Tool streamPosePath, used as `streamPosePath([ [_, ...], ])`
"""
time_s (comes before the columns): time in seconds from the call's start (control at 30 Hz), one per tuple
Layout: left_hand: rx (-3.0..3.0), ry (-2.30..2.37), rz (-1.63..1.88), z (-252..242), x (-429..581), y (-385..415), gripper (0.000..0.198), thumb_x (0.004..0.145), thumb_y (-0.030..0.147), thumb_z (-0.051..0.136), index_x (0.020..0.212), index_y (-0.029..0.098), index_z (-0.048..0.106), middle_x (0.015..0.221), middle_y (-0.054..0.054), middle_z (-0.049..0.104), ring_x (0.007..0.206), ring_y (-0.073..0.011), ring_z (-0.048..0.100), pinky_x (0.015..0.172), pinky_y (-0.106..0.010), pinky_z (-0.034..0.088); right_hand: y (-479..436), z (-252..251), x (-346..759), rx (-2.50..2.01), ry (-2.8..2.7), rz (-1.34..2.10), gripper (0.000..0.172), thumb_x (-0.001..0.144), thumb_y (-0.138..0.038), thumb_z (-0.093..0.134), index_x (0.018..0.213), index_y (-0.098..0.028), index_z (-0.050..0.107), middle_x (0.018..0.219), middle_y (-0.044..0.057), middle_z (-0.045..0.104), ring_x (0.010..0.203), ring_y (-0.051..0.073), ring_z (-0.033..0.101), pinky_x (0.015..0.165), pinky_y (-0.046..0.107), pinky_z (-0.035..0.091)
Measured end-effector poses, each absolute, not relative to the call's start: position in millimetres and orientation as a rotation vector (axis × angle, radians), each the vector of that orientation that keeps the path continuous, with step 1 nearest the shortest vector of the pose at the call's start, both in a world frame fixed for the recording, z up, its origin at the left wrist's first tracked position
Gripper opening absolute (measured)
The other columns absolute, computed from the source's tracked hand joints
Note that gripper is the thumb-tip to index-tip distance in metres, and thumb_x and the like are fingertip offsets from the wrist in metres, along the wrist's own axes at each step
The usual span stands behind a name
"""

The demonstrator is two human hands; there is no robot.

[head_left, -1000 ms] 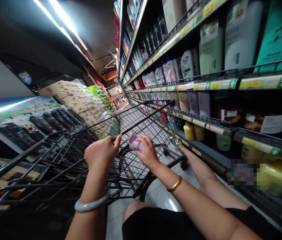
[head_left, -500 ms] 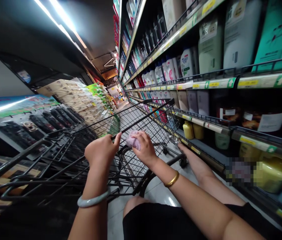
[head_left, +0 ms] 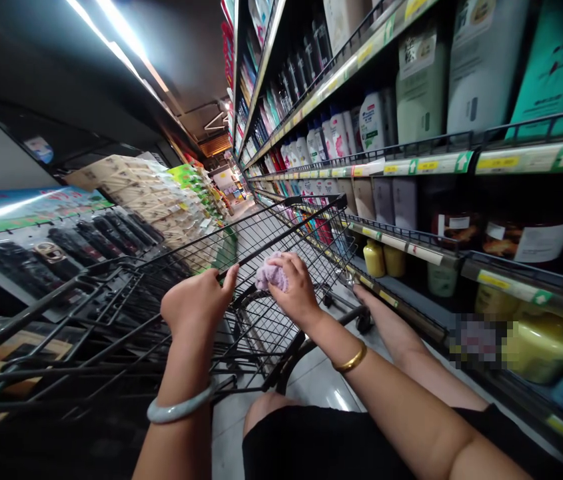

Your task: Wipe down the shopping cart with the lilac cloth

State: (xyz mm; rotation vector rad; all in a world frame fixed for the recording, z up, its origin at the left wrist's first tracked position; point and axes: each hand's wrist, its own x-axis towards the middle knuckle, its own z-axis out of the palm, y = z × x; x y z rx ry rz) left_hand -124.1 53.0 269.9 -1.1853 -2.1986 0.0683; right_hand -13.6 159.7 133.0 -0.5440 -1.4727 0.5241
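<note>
A black wire shopping cart (head_left: 281, 233) stands in front of me, tilted in the view. My left hand (head_left: 198, 297), with a pale bangle on its wrist, is closed around the cart's rim, the thumb pointing up along the bar; its other fingers are mostly hidden. In my right hand (head_left: 292, 287) is a crumpled light purple cloth (head_left: 271, 275), bunched between thumb and fingers. That hand is over the cart's near wire side, just right of the left hand. Whether the cloth touches the wires I cannot tell. A gold bracelet (head_left: 351, 358) circles the right wrist.
Shelves of shampoo bottles (head_left: 372, 123) run along the right, close to my leg, with yellow bottles (head_left: 541, 350) low down. Hanging black packs (head_left: 96, 240) and stacked wooden goods (head_left: 136, 193) line the left. The tiled aisle stretches ahead beyond the cart.
My right hand has shifted slightly right with the purple cloth, showing more of it. My left hand keeps its hold and appears slightly farther left.
</note>
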Motion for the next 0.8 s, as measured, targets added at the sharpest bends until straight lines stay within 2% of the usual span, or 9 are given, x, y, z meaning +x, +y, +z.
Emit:
streamPosePath([
  [0.13, -1.188, -2.221, 0.056, 271.2, -123.9, 54.0, 0.082, 0.091, 0.079, 0.016, 0.077, 0.022, 0.073, 0.076, -0.013, 0.073, 0.072, -0.0317, 0.068, 0.053, -0.032, 0.030, 178.3, 60.3, -1.4, -0.922, -1.375, 0.730, 0.040, 0.072, -0.005, 0.063, 0.108, -0.023, 0.068, 0.120, 0.008, 0.062, 0.114, 0.023, 0.059, 0.107, 0.043, 0.050],
  [0.23, -1.182, -2.243, 0.044, 271.9, -123.8, 55.6, 0.079, 0.091, 0.078, 0.018, 0.076, 0.022, 0.073, 0.077, -0.012, 0.073, 0.073, -0.0314, 0.068, 0.053, -0.032, 0.031, 182.3, 20.1, 2.3, -1.050, -1.327, 0.797, 0.040, 0.066, -0.004, 0.063, 0.103, -0.018, 0.068, 0.108, 0.010, 0.063, 0.103, 0.026, 0.061, 0.100, 0.048, 0.052],
  [0.3, -1.180, -2.236, 0.036, 271.4, -124.2, 56.2, 0.079, 0.091, 0.078, 0.019, 0.076, 0.022, 0.072, 0.076, -0.012, 0.073, 0.073, -0.0311, 0.068, 0.053, -0.031, 0.030, 176.7, 25.4, -2.3, -1.025, -1.343, 0.809, 0.041, 0.066, -0.005, 0.064, 0.104, -0.020, 0.068, 0.107, 0.008, 0.064, 0.100, 0.024, 0.061, 0.097, 0.044, 0.054],
  [0.37, -1.178, -2.219, 0.033, 270.0, -124.8, 56.1, 0.078, 0.092, 0.077, 0.019, 0.075, 0.022, 0.072, 0.076, -0.012, 0.073, 0.072, -0.0307, 0.068, 0.053, -0.031, 0.028, 166.8, 52.9, -10.8, -0.934, -1.362, 0.795, 0.041, 0.070, -0.008, 0.065, 0.108, -0.023, 0.067, 0.113, 0.007, 0.063, 0.104, 0.022, 0.061, 0.099, 0.040, 0.054],
  [0.5, -1.180, -2.167, 0.035, 267.4, -126.2, 53.8, 0.077, 0.094, 0.076, 0.020, 0.076, 0.021, 0.071, 0.075, -0.011, 0.072, 0.072, -0.0305, 0.069, 0.052, -0.032, 0.025, 147.5, 108.2, -25.5, -0.604, -1.407, 0.688, 0.036, 0.078, -0.014, 0.067, 0.113, -0.024, 0.066, 0.122, 0.008, 0.061, 0.118, 0.022, 0.058, 0.110, 0.040, 0.048],
  [0.57, -1.185, -2.161, 0.028, 267.2, -126.6, 52.8, 0.077, 0.094, 0.076, 0.019, 0.077, 0.021, 0.071, 0.075, -0.012, 0.073, 0.072, -0.0306, 0.069, 0.052, -0.032, 0.025, 142.7, 108.0, -28.5, -0.565, -1.463, 0.658, 0.037, 0.079, -0.014, 0.068, 0.115, -0.025, 0.065, 0.124, 0.008, 0.060, 0.120, 0.023, 0.057, 0.112, 0.042, 0.047],
  [0.73, -1.197, -2.178, 0.007, 267.5, -127.0, 52.7, 0.079, 0.094, 0.076, 0.018, 0.078, 0.020, 0.072, 0.076, -0.014, 0.073, 0.072, -0.0304, 0.069, 0.054, -0.031, 0.027, 141.4, 69.1, -27.7, -0.721, -1.451, 0.723, 0.039, 0.074, -0.006, 0.067, 0.110, -0.022, 0.066, 0.120, 0.010, 0.059, 0.117, 0.025, 0.059, 0.107, 0.044, 0.050],
  [0.8, -1.215, -2.164, 0.006, 267.3, -127.0, 52.5, 0.079, 0.095, 0.075, 0.018, 0.078, 0.020, 0.071, 0.078, -0.014, 0.074, 0.074, -0.0301, 0.069, 0.055, -0.031, 0.027, 136.8, 78.9, -26.9, -0.709, -1.419, 0.738, 0.038, 0.075, -0.006, 0.066, 0.109, -0.022, 0.066, 0.117, 0.009, 0.060, 0.114, 0.024, 0.061, 0.105, 0.042, 0.052],
])
